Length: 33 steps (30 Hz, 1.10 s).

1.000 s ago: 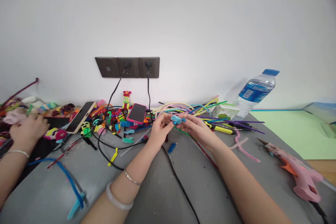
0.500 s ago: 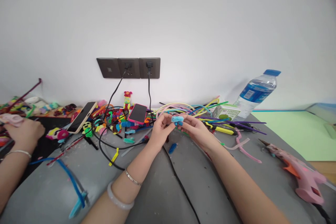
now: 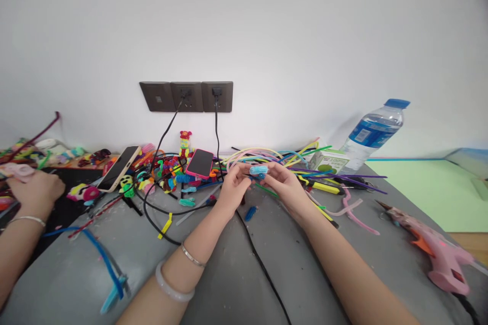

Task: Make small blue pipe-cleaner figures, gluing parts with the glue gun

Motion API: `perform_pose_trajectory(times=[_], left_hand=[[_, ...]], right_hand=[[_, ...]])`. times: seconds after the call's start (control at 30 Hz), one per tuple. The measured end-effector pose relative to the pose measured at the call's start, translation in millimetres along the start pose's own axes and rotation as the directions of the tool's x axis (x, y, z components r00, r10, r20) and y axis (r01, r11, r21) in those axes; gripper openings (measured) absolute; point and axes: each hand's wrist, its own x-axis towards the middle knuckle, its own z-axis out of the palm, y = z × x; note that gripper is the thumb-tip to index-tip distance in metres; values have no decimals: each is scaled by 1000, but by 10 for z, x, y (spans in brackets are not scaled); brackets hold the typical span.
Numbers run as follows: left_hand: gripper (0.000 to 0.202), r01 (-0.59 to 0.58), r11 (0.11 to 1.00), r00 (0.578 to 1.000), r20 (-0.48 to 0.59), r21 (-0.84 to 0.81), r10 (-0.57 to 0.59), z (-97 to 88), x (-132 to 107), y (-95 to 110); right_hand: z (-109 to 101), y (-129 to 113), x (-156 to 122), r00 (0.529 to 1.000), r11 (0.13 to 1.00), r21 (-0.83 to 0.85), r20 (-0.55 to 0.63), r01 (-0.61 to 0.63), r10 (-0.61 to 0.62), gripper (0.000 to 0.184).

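Between both hands, above the grey table (image 3: 282, 274), is a small light-blue piece of bent pipe cleaner (image 3: 258, 169) with a darker blue part under it. My left hand (image 3: 234, 190) pinches its left side, thumb and fingers together. On its right side, my right hand (image 3: 285, 188) grips it with thumb and fingertips. The fingers hide part of the piece. Just below the hands a short dark-blue pipe cleaner piece (image 3: 250, 213) lies on the table. Turquoise folded pieces (image 3: 187, 202) lie left of my left hand.
A pink glue gun (image 3: 438, 259) lies at the right. A tilted water bottle (image 3: 373, 134) and a green-white box (image 3: 328, 161) stand behind. Phones (image 3: 200, 163), black cables (image 3: 263, 264) and colourful pipe cleaners crowd the back. Another person's hand (image 3: 36, 193) is at the far left.
The light-blue piece has turned slightly in my fingers, showing its long side more. Both hands stay in nearly the same place.
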Motion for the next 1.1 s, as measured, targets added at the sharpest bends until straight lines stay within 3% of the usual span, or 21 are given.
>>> perform_pose_trajectory(times=[0.63,1.1], left_hand=[[25,35,999,999,-26,-8,-35,-1,-15,43],[27,43,998,995,-84,-35,-46,-9,9,3]], right_hand=[[-30,38,13,995,989,-110,1,102,-102,33],[-15,4,5,999,998,-58,-8,40,-40,38]])
